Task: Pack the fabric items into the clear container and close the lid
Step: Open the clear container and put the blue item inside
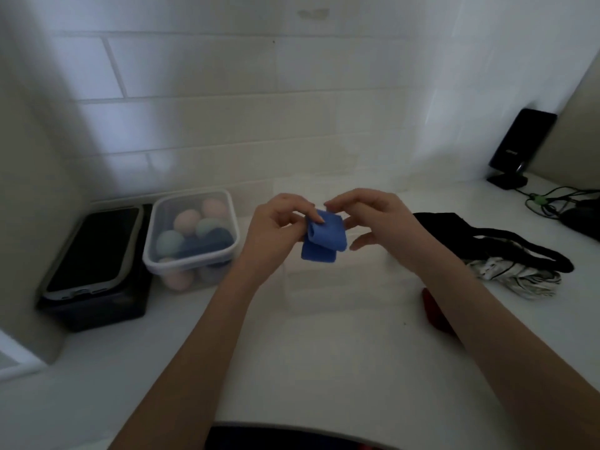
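Note:
I hold a folded blue fabric band [324,238] above the white counter. My left hand [276,228] pinches its left end with thumb and fingers. My right hand [367,219] touches its top right edge with curled fingertips, thumb spread below. Under my hands stands a faint clear container [341,280], hard to make out. A black fabric item [493,241] and a black-and-white patterned one [516,274] lie on the counter to the right. A red item [431,306] peeks out from behind my right forearm.
A lidded clear tub [191,235] of pastel balls sits at the left, beside a black box [94,280] with a phone on top. A black speaker [519,147] and cables [558,203] occupy the far right. A tiled wall runs behind.

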`<state>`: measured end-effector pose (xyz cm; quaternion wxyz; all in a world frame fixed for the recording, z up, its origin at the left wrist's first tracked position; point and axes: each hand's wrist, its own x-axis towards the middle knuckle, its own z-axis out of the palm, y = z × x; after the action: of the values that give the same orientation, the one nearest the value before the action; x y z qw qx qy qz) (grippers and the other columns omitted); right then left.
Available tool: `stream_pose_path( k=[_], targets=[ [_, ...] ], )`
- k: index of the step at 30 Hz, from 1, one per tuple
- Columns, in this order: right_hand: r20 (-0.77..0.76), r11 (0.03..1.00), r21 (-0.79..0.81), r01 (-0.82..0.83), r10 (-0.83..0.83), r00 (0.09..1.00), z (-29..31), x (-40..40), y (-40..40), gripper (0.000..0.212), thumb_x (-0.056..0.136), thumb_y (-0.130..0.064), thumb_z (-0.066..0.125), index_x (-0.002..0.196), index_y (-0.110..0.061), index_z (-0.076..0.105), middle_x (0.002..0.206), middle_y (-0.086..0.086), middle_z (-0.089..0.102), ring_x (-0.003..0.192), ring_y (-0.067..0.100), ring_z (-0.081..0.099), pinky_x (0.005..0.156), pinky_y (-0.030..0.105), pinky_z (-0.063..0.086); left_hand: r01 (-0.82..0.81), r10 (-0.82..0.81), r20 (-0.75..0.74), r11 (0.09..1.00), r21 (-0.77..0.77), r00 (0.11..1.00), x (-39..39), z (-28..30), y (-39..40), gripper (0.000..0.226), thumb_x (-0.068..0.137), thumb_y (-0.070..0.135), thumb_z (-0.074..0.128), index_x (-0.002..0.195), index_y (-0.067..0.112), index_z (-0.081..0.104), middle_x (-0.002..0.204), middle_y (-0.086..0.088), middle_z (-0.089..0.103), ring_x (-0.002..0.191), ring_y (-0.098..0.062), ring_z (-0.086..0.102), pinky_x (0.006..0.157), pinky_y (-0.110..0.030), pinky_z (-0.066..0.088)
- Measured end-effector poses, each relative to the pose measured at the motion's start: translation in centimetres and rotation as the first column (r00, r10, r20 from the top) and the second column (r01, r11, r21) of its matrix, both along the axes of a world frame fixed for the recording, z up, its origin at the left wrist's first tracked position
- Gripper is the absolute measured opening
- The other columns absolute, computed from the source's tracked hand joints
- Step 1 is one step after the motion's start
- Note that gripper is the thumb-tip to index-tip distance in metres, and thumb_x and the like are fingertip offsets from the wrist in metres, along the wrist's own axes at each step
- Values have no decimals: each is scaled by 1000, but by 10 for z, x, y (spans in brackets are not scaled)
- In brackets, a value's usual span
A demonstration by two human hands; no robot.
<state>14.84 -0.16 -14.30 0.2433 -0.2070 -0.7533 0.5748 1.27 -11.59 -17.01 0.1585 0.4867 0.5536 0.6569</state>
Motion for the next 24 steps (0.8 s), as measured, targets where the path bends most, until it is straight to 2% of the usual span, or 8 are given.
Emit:
stream_pose_path(
  k=[4, 7, 9, 11, 13, 16, 21, 24],
  targets=[
    [144, 999, 30, -10, 5, 990, 7, -1, -2, 23, 93, -36, 52, 107, -21, 62, 87, -6, 70, 71, 10, 68, 61, 31, 56, -20, 18, 48, 999, 44, 999, -7, -4, 4, 58, 72, -20, 57, 57, 35, 71, 88, 4, 58, 82, -6, 62, 65, -19, 53],
    [164, 996, 72, -50, 38, 986, 6, -4, -6, 23, 88, -32, 62, 107, -20, 60, 83, -4, 72, 70, 10, 70, 64, 32, 59, -12, 9, 50, 998, 63, 999, -7, -5, 4, 50, 71, -12, 59, 58, 35, 72, 90, 4, 58, 86, -15, 63, 68, -25, 55],
    [113, 998, 48, -43, 37, 993, 6, -4, -7, 22, 86, -24, 66, 106, -17, 60, 86, 4, 72, 71, 13, 71, 62, 31, 60, 25, -31, 111, 998, 53, 993, -5, -2, 1, 54, 78, -16, 52, 60, 30, 73, 93, 1, 59, 85, -12, 65, 67, -25, 56],
    [68, 1000, 10, -15, 14, 998, 7, -3, -7, 23, 85, -20, 68, 105, -14, 58, 92, 11, 70, 71, 15, 71, 59, 32, 60, 51, -56, 163, 998, 36, 985, 0, 5, -3, 44, 86, -11, 47, 74, 23, 72, 99, -2, 62, 85, -10, 67, 65, -26, 56],
    [26, 1000, -17, 9, -9, 1000, 9, -3, -8, 22, 84, -18, 68, 102, -13, 56, 98, 17, 68, 69, 17, 72, 58, 33, 60, 51, -49, 137, 999, -11, 989, 5, 9, -8, 28, 87, 0, 56, 100, 24, 62, 108, 0, 62, 88, -10, 68, 67, -26, 57],
    [-12, 999, -28, 16, -16, 1000, 10, -3, -9, 24, 85, -16, 67, 100, -11, 50, 103, 17, 65, 73, 19, 72, 59, 33, 60, 32, -24, 65, 992, -123, 998, 7, 7, -8, 53, 76, 9, 74, 117, 27, 47, 111, -3, 65, 90, -16, 70, 72, -28, 58],
    [52, 993, 113, 24, -30, 998, 12, -4, -9, 16, 87, -31, 63, 90, -20, 52, 95, 2, 67, 87, 17, 68, 75, 34, 59, -39, 47, 51, 988, -147, 998, 5, 5, -6, 57, 69, -1, 78, 112, 25, 51, 85, -6, 74, 79, -15, 73, 71, -27, 58],
    [171, 995, -56, 88, -77, 982, 15, -6, -9, 35, 92, -51, 46, 92, -18, 58, 95, 4, 68, 85, 21, 69, 67, 34, 60, -49, 51, 17, 994, -102, 999, 4, 4, -5, 51, 62, -10, 79, 95, 23, 58, 78, 1, 72, 72, -7, 71, 67, -18, 55]
  ],
)
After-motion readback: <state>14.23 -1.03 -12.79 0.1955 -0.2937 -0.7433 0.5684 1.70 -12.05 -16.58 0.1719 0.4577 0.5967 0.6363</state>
